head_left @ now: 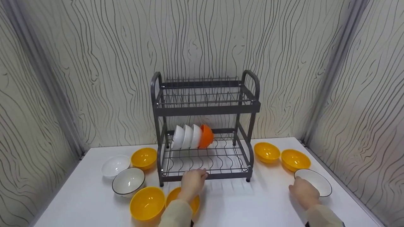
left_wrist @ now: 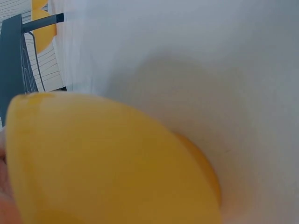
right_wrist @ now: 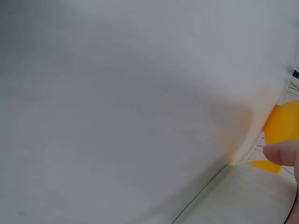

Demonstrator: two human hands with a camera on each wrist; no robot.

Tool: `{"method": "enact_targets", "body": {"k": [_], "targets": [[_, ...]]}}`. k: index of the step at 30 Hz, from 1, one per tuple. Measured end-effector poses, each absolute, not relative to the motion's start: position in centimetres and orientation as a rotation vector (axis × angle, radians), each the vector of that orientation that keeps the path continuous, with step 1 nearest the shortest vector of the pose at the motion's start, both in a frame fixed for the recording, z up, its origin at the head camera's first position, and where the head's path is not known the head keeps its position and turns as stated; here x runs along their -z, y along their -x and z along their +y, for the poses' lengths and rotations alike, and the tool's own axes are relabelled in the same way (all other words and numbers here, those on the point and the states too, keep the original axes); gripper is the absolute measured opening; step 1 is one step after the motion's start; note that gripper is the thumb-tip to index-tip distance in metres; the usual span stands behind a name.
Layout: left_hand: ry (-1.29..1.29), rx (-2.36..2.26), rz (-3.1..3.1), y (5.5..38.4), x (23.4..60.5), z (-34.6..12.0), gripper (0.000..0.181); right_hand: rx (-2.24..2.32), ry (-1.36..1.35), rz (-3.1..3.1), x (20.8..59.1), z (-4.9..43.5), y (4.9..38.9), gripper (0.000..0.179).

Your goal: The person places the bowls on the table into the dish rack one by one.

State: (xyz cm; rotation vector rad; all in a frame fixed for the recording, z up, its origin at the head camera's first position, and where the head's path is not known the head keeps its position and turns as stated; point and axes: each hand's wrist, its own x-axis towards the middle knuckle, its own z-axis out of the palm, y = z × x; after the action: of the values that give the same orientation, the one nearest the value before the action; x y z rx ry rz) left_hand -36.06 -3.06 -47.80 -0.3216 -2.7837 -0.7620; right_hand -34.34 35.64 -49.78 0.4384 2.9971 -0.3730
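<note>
Fingers: left hand (head_left: 192, 184) at the rim of a yellow bowl (left_wrist: 107, 163); right hand (head_left: 304, 192) at the rim of a black-rimmed white bowl (head_left: 319, 183); whether either one grasps, I cannot tell
Rack (head_left: 206, 110): three white bowls (head_left: 187, 137) and an orange bowl (head_left: 206, 136) stand on edge along the lower shelf (head_left: 225, 175); racking looks about a third done
Table (head_left: 240, 205): eight bowls outside the rack, counting those two; five leftward, three right
Look: glossy, rounded bowls; dark bars and thin wire; smooth white tabletop; wall (head_left: 205, 37) with wavy grain
</note>
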Motion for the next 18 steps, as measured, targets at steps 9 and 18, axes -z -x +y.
{"method": "enact_targets", "body": {"k": [9,18], "targets": [[0.359,0.737,-2.765,36.08,47.57,-3.18,0.017,0.384,-0.409,3.035,49.30,35.64,34.25,0.045],[0.363,0.709,-2.741,36.30,47.62,-3.15,0.020,0.417,-0.403,3.064,49.23,35.78,34.35,0.019]]}}
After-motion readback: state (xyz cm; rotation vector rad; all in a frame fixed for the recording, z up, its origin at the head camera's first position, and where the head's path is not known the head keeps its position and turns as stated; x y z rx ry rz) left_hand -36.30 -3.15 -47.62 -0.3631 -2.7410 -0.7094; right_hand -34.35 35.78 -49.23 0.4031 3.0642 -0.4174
